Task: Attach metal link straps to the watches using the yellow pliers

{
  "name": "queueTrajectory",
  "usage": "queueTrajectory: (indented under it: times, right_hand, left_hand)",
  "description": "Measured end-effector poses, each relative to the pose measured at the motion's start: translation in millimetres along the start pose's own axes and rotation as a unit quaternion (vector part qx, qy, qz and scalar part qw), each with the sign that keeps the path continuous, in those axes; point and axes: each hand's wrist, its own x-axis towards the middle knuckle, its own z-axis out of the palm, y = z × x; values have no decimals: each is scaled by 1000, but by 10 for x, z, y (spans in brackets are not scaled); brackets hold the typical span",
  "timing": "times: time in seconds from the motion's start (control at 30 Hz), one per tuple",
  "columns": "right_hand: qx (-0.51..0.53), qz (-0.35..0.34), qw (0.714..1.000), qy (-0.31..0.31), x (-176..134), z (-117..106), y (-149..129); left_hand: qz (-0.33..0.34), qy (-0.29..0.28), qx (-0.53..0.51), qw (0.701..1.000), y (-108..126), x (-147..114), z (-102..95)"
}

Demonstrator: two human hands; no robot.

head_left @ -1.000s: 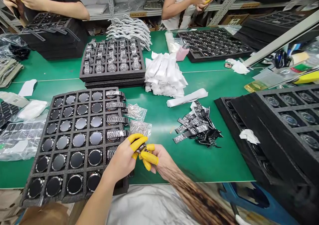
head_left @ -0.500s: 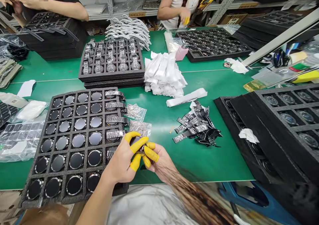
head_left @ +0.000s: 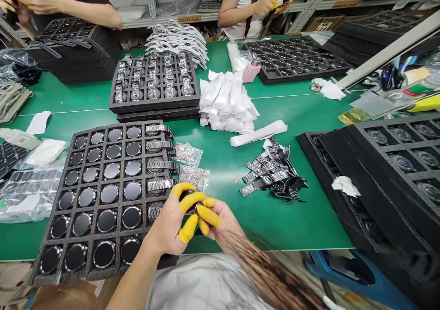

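Note:
My left hand (head_left: 171,222), with yellow finger cots on its fingertips, is closed around a dark round watch (head_left: 187,193) over the tray's right edge. Pressed against the watch's right side are the yellow-capped fingers of my right hand (head_left: 220,217), pinched together. Fingers cover most of the watch and whatever small part lies between them. Left of my hands is a grey foam tray (head_left: 103,167) of round watches, its right column holding some with metal link bands (head_left: 160,184). Just beyond my fingers lie two clear bags of small metal pins (head_left: 194,177). A pile of dark metal bands (head_left: 273,175) lies to the right.
White wrapped strips (head_left: 227,101) are heaped ahead, beside stacked trays of banded watches (head_left: 154,104). Foam trays (head_left: 360,186) stand at the right under a slanted pale bar (head_left: 388,44). Two co-workers (head_left: 240,14) are across the green table (head_left: 292,232).
My left thumb has shifted slightly away from the watch, and my right fingers have moved a little at its side. Across the table, one co-worker's hands have come together.

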Motion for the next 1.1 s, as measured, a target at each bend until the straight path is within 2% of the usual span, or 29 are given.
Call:
queueTrajectory:
  times: [0.1, 0.13, 0.2, 0.23, 0.3, 0.37, 0.4, 0.43, 0.47, 0.57, 0.6, 0.67, 0.73, 0.8, 0.83, 0.87, 0.9, 0.97, 1.03, 1.1]
  right_hand:
    - [11, -19, 1000, -19, -1, -9, -55]
    - [9, -37, 999, -35, -9, -16, -76]
    - [-35, -68, 994, -77, -44, -41, -99]
    - [-75, -72, 990, -99, -69, -61, -94]
    - [-163, -40, 976, -140, -127, -125, -47]
    - [-212, 30, 963, -161, -175, -216, 36]
    - [-211, 59, 964, -152, -189, -266, 75]
    - [-197, 76, 969, -131, -195, -313, 104]
    - [-175, 79, 976, -99, -194, -354, 117]
    - [-100, 25, 995, 10, -159, -415, 44]
    - [-84, 8, 996, 29, -140, -418, -11]
    - [-80, -4, 996, 32, -86, -424, -132]
    - [-112, -16, 993, 19, 10, -467, -243]
    - [-198, -71, 977, 43, 163, -556, -325]
    - [-266, -107, 955, 69, 258, -607, -353]
    - [-351, -135, 922, 95, 359, -652, -372]
    - [-445, -147, 876, 114, 458, -681, -382]
    - [-619, -123, 765, 123, 630, -672, -376]
    - [-730, -73, 669, 118, 752, -575, -339]
    - [-782, -28, 610, 125, 831, -436, -292]
  left_hand:
    - [5, 38, 31, 999, -50, -26, 2]
    - [0, 69, 36, 997, -72, -33, 4]
    - [-16, 171, 12, 985, -106, -33, 7]
    - [-27, 237, -26, 971, -115, -24, 6]
    - [-57, 359, -141, 921, -113, 8, 0]
    - [-83, 416, -234, 875, -97, 37, 1]
    - [-90, 415, -253, 869, -87, 43, 9]
    - [-90, 396, -250, 879, -78, 42, 25]
    - [-86, 355, -227, 903, -68, 36, 49]
    - [-69, 164, -124, 976, -37, 8, 148]
    - [-74, 97, -97, 988, -25, 1, 182]
    - [-114, -10, -71, 991, -3, -10, 233]
    - [-176, -48, -81, 980, 11, -22, 256]
    - [-236, -11, -127, 963, 16, -35, 255]
    - [-258, 23, -158, 953, 18, -40, 250]
    - [-273, 51, -186, 942, 19, -45, 244]
    - [-283, 68, -209, 933, 21, -47, 238]
    - [-291, 76, -241, 923, 28, -50, 231]
    - [-292, 74, -258, 918, 32, -50, 231]
    - [-291, 72, -268, 915, 30, -53, 234]
